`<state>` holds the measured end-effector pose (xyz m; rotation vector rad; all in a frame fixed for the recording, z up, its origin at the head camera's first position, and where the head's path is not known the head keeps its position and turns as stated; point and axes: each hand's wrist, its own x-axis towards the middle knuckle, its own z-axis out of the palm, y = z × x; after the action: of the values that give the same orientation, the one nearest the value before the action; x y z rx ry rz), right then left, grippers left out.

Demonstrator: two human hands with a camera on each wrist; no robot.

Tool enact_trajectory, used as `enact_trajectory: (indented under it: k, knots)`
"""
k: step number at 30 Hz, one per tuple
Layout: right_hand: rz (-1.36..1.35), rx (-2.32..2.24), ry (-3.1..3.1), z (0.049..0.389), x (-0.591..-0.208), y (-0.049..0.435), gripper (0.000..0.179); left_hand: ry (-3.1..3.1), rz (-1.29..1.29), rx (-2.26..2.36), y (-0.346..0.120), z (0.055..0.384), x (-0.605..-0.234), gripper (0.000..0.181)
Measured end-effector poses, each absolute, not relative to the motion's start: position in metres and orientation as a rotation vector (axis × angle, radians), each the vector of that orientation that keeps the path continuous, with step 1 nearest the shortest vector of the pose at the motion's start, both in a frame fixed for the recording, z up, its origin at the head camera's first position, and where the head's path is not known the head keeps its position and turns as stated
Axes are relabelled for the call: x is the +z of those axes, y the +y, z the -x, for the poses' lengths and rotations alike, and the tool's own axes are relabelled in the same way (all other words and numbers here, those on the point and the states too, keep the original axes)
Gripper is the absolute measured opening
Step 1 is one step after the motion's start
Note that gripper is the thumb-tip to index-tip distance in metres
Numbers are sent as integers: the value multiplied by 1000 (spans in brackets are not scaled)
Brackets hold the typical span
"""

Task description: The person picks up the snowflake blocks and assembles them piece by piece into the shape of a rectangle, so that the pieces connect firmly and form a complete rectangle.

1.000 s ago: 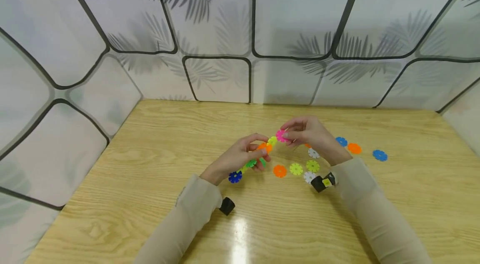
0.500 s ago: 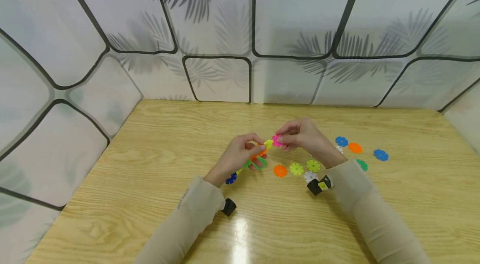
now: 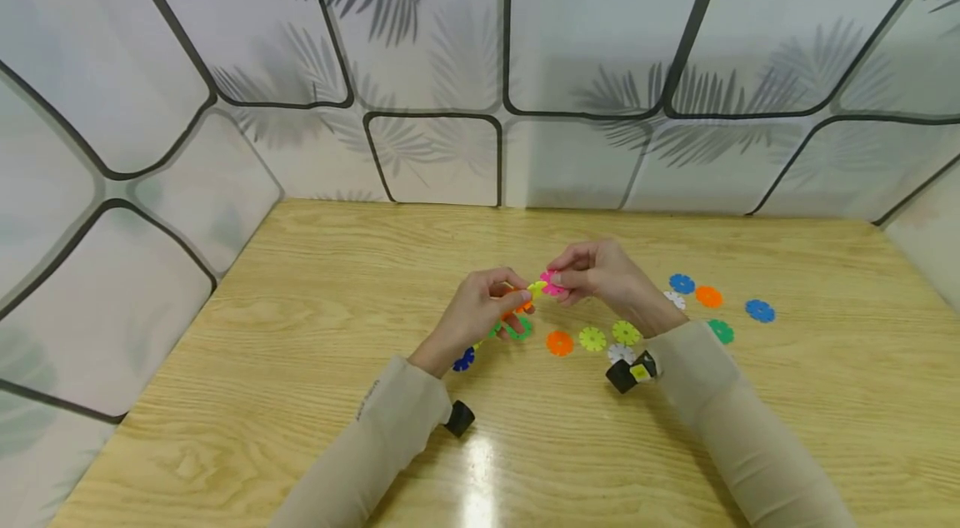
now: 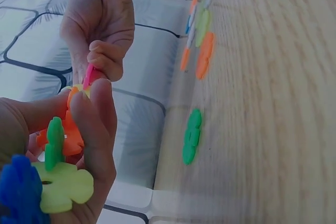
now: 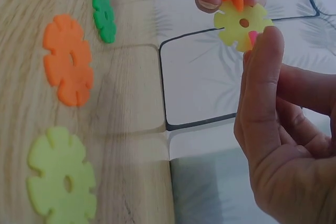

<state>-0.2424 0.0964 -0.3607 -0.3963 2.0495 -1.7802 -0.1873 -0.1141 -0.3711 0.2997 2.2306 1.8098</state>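
Observation:
My left hand (image 3: 480, 305) pinches an orange notched plastic disc (image 4: 72, 136) in a chain of interlocking discs. Toward my left wrist the chain runs through a green disc (image 4: 54, 148) and a yellow-green disc (image 4: 73, 188) to a dark blue disc (image 4: 21, 190) at its end. A yellow disc (image 5: 260, 18) sticks out past my left fingertips. My right hand (image 3: 603, 276) pinches a pink disc (image 3: 551, 284) by its edge, right at the yellow disc's rim. In the right wrist view my fingers hide most of the pink one.
Loose discs lie flat on the wooden table (image 3: 300, 428): a green disc (image 3: 521, 329), an orange disc (image 3: 559, 343), a yellow-green disc (image 3: 592, 339) and a white disc (image 3: 620, 354) near my hands. Farther right is a blue disc (image 3: 761, 311), among several others. A patterned wall (image 3: 450, 161) stands behind.
My right hand has moved left and slightly down, bringing the pink disc to the yellow disc. The left hand has shifted slightly and the chain has tilted a little; it keeps its pinch.

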Motion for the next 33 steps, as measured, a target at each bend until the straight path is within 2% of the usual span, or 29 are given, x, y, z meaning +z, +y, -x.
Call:
enact_trajectory:
  k: [6,10,15,20,27,33]
  knots:
    - [386,-1787,2020,242,-358,95,11,2229,-297,1809,-115,187,-369,15]
    - [414,-1734,2048,243,-356,97,14,2171,-292,1831,-113,186,-370,15]
    - [469,-1633,2104,247,-353,101,28,2002,-287,1868,-110,184,-372,29]
    - [526,-1557,2133,249,-352,103,29,1977,-269,1815,-112,185,-374,42]
    - [654,-1498,2134,252,-350,106,33,1954,-321,1760,-115,188,-374,38]
    - [607,-1475,2218,257,-346,123,35,1896,-360,1807,-118,187,-374,35]
